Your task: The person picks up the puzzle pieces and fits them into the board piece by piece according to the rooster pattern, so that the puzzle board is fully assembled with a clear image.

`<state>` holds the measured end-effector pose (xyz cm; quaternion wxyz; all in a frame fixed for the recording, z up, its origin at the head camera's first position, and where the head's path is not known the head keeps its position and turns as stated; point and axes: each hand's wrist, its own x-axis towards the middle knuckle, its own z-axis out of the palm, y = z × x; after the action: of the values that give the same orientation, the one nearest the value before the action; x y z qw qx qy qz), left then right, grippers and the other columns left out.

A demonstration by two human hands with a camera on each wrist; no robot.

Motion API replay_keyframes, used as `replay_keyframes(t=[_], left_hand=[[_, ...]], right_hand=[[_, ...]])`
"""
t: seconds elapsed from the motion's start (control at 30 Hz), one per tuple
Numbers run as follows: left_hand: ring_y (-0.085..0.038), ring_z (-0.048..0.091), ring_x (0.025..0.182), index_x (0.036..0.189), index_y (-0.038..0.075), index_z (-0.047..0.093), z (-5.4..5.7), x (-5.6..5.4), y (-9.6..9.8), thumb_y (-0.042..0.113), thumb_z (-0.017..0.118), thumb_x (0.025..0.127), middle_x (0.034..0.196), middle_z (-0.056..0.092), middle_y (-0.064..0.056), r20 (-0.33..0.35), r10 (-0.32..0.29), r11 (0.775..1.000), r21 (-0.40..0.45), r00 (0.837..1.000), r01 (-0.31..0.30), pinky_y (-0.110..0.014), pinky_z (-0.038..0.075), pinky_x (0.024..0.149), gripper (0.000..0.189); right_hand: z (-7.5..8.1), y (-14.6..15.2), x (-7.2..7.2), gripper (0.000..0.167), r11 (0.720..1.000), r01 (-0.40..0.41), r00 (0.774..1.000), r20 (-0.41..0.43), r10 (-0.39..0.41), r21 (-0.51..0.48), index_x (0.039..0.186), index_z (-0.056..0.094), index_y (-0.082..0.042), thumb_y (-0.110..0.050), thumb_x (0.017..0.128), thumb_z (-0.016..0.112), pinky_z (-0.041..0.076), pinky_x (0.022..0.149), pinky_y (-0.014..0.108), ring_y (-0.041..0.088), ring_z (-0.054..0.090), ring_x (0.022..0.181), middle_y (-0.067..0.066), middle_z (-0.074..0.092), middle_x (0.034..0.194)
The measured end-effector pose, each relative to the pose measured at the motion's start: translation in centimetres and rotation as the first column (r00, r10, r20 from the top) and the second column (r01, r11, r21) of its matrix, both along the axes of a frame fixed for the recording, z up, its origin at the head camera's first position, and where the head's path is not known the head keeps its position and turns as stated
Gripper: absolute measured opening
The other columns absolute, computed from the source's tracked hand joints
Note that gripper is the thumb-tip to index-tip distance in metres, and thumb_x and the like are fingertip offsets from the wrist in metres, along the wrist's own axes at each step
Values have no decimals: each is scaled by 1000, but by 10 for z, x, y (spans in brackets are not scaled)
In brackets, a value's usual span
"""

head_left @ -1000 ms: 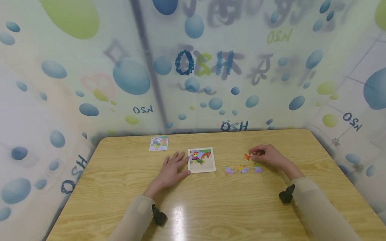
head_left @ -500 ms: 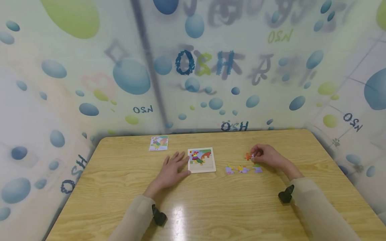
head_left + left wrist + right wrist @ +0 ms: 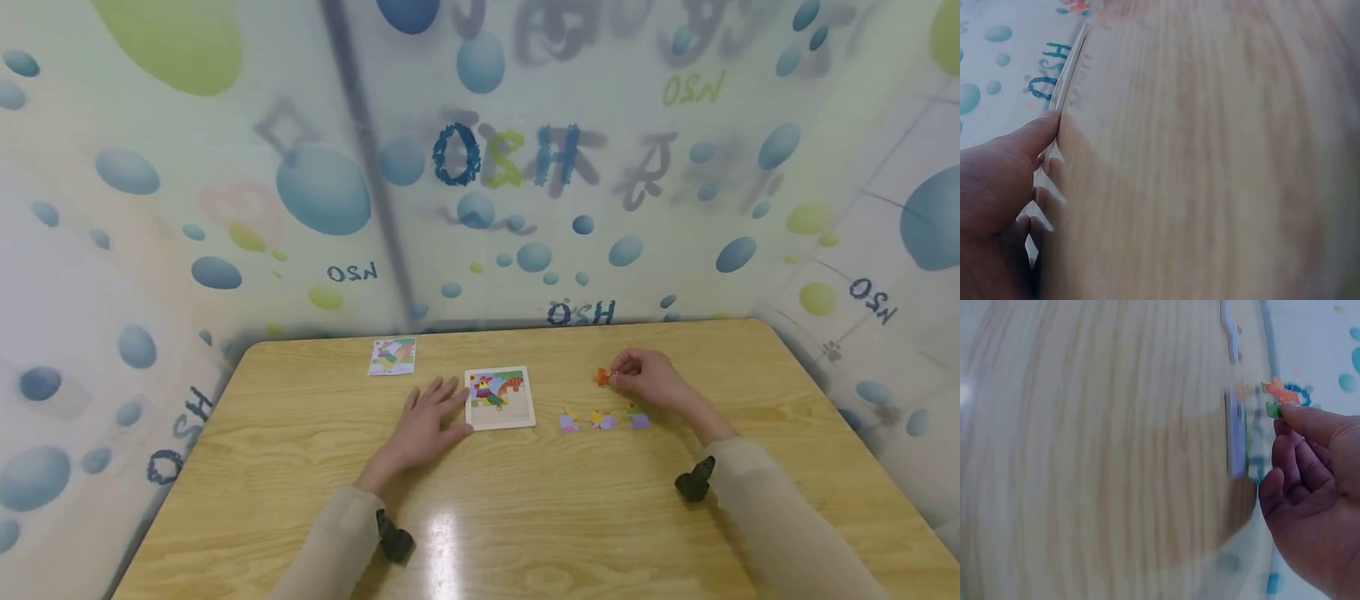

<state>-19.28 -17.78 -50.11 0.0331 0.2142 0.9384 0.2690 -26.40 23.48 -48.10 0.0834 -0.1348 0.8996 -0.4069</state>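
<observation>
My right hand (image 3: 651, 382) pinches an orange and green puzzle piece (image 3: 1284, 394) between thumb and fingertips, raised off the table in the right wrist view. My left hand (image 3: 426, 423) lies with fingers spread at the left side of a white-framed puzzle tray (image 3: 531, 400), thumb and fingertips at its edge. In that tray a colourful rooster picture is partly filled in, its lower part showing the bare base. Between tray and right hand lie several loose pieces: a purple piece (image 3: 569, 422), a yellow and purple piece (image 3: 601, 419) and a green and purple piece (image 3: 638, 417).
A square card (image 3: 392, 357) with the rooster picture lies at the back left of the wooden table (image 3: 510, 508). Behind the table's far edge stands a wall (image 3: 420, 242) patterned with blue and green bubbles.
My right hand has lifted the orange and green puzzle piece and moved slightly left and away from me. My left hand stays at the tray, which has not moved.
</observation>
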Motion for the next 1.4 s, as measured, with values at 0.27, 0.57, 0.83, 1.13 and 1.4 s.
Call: replay_keyframes(t=[0.27, 0.57, 0.83, 1.13, 1.4], left_hand=[[-40, 16, 154, 155, 10, 46, 2, 1, 0, 42, 65, 100, 165, 29, -16, 16, 3, 1000, -6, 1000, -3, -63, 1, 121, 67], [-39, 17, 154, 154, 10, 47, 5, 2, 1, 40, 66, 100, 165, 31, -14, 28, 17, 1000, -22, 999, -17, -63, 1, 122, 65], [-39, 16, 154, 155, 11, 46, 4, 0, 2, 42, 66, 100, 165, 30, -14, 18, 17, 999, -38, 1000, -16, -62, 1, 122, 66], [-40, 17, 154, 155, 11, 45, 4, 0, 0, 43, 65, 100, 165, 29, -15, 10, 8, 999, -46, 1000, -8, -63, 1, 121, 67], [-42, 18, 153, 154, 9, 46, 5, 0, 0, 41, 66, 100, 165, 31, -17, 5, 6, 1000, -27, 1000, -6, -65, 3, 121, 67]], right_hand=[[-1, -42, 1, 11, 995, -60, 998, 28, 62, -77, 105, 66, 0, -7, 96, 70, 52, 77, 35, 23, 63, 88, 9, 68, 97], [1, -86, 4, 11, 978, -152, 985, 65, 163, -145, 105, 67, -1, -3, 94, 69, 54, 81, 36, 21, 64, 90, 8, 68, 98], [-5, -116, 4, 11, 977, -131, 985, 89, 148, -169, 104, 68, -4, -7, 94, 72, 54, 79, 33, 18, 63, 88, 6, 68, 96], [-8, -134, 3, 10, 988, -115, 991, 59, 122, -108, 101, 70, -5, -6, 92, 73, 51, 75, 32, 17, 61, 83, 3, 67, 91], [-10, -135, 3, 9, 991, -121, 992, 34, 123, -66, 101, 70, -5, -7, 93, 73, 49, 72, 30, 16, 59, 80, 3, 67, 89]])
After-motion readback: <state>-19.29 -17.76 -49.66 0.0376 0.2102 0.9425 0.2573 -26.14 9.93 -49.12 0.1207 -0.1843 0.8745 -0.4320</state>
